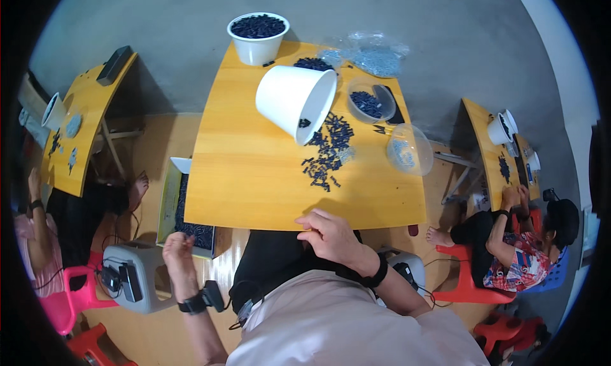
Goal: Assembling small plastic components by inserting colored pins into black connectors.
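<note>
My left hand (pixel 179 255) is closed, its fingers curled together, beside the table's near left corner. It is nearest to a low box (pixel 170 197) with pale yellow-green sides that holds many small dark pieces. My right hand (pixel 331 237) is bent closed at the near edge of the yellow table (pixel 248 188); anything in its fingers is too small or hidden to make out. Beyond it lies a loose spread of small black pieces (pixel 331 143). A white bucket (pixel 286 102) lies tipped with its mouth toward that spread and a few dark pieces inside.
At the back stand a full white bucket (pixel 254 47) of dark pieces and a clear bag (pixel 375 57) of bluish pieces. Two clear tubs (pixel 369 111) sit on the right side. A co-worker (pixel 522 251) sits to the right; another person's arm (pixel 39 226) shows at left.
</note>
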Tool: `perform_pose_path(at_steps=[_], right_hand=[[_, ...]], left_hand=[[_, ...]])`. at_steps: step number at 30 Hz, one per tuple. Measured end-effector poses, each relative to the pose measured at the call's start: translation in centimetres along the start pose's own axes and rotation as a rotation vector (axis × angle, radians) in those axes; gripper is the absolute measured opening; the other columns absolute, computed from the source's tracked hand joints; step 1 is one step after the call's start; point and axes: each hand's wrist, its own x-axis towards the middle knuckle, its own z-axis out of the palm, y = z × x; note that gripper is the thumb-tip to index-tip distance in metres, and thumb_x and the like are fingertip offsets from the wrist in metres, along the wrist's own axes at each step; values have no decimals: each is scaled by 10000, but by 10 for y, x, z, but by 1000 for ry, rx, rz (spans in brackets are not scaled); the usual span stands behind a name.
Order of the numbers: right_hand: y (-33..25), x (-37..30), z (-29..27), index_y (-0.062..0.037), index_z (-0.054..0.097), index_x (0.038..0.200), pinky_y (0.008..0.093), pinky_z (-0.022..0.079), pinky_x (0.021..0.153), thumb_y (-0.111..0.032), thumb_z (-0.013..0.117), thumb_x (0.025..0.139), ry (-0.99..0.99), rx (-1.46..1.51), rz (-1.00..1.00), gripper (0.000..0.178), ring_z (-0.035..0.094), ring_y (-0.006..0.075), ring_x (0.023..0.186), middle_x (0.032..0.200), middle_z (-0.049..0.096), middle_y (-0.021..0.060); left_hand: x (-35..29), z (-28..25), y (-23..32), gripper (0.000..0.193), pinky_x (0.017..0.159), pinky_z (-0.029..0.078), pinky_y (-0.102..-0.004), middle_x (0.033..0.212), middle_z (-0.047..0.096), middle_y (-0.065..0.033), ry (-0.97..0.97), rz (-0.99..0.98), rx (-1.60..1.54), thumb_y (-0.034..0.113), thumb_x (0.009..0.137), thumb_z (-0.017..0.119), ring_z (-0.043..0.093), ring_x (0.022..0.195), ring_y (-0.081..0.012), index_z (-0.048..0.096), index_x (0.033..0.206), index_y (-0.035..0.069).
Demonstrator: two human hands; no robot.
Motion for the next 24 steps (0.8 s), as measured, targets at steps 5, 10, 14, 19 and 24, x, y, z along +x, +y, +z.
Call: perform_pose_path(at_steps=[5,10,14,19,24], right_hand=[[44,6,-22,-38,604,854,362,465,604,-78,664,723,204,-115,93,149,589,295,698,749,585,109],[73,10,-44,-31,606,886,363,470,608,-63,669,710,294,-151,270,189,593,302,705,753,588,123],[76,18,-52,-17,609,903,311,467,576,-28,673,706,327,-220,216,208,589,250,631,765,596,116],[80,29,-61,-23,600,890,354,469,590,-33,667,698,325,-331,181,204,594,301,677,779,585,125],[91,44,-76,-40,582,929,382,469,624,-44,657,709,263,-361,296,231,590,328,752,844,573,121]], left_hand=[[72,-112,-46,192,730,474,-298,809,593,-54,131,-213,66,158,874,577,565,729,-150,551,1024,41],[94,-114,-68,434,853,414,-389,982,595,-102,483,-557,274,350,885,559,564,914,-201,469,1194,58],[90,-128,-49,337,1005,338,-419,1023,548,-138,190,-294,18,302,904,497,486,1078,-265,488,1081,14],[29,39,49,255,731,422,-258,831,545,-36,45,-35,-251,299,929,523,528,787,-148,521,1018,59],[-12,155,64,286,610,381,-236,734,495,-10,-302,161,-166,351,952,472,454,656,-108,525,942,70]])
